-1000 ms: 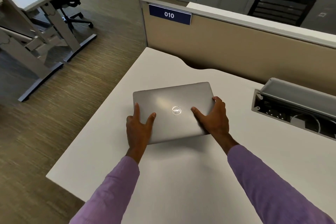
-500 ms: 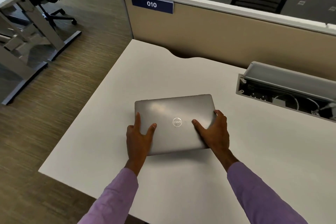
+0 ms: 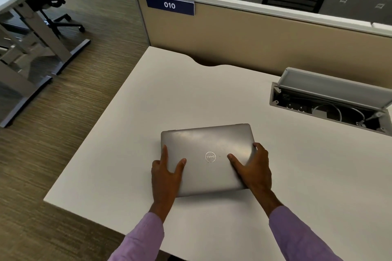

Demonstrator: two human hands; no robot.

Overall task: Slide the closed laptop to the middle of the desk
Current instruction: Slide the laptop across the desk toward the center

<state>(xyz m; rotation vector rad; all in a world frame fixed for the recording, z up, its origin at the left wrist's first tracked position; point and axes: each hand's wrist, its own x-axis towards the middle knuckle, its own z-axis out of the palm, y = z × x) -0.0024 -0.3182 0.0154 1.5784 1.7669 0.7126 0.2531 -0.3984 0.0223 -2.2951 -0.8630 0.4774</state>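
Both hands [image 3: 167, 174] gripping laptop [image 3: 209, 154] corners; bare desk [image 3: 191, 95] beyond

A closed grey laptop [image 3: 209, 159] is lying flat on the white desk [image 3: 212, 95]. The left hand [image 3: 166, 176] and right hand [image 3: 252, 170] are gripping its near corners, thumbs resting on the lid, apparently pressing.

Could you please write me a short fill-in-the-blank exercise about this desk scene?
1. The laptop on the desk has its lid ____.
2. The blue sign on the partition reads ____.
3. The left hand and right hand both rest on the ____.

Answers: closed; 010; laptop
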